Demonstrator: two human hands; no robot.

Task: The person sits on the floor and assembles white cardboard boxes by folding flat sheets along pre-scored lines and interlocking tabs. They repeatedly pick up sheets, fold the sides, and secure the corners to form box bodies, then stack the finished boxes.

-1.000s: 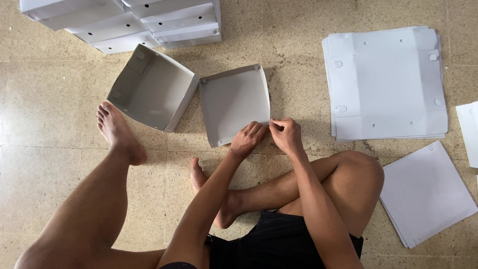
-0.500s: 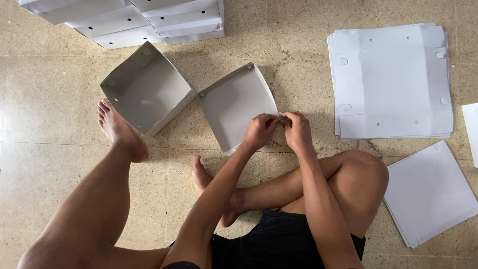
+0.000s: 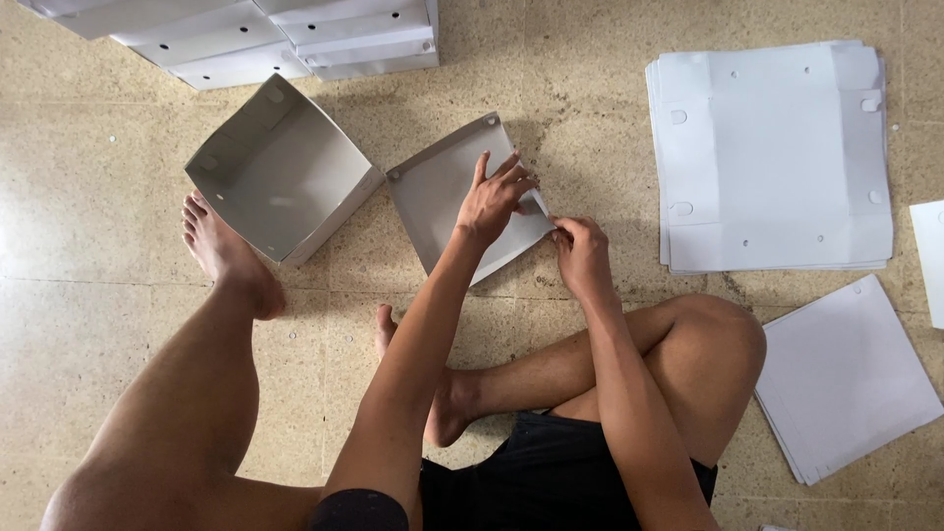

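Grey card makes up the finished open box (image 3: 280, 172) lying tilted by your left foot (image 3: 224, 254), one of its kind on the floor (image 3: 88, 324). Just right of it lies the half-folded tray (image 3: 442, 197); your left hand (image 3: 495, 200) rests flat on its inner face, fingers spread. Your right hand (image 3: 582, 254) pinches the tray's near right corner flap between thumb and fingertips. Further right you have one stack of flat die-cut sheets (image 3: 772, 157), then one stack of plain white sheets (image 3: 851, 379).
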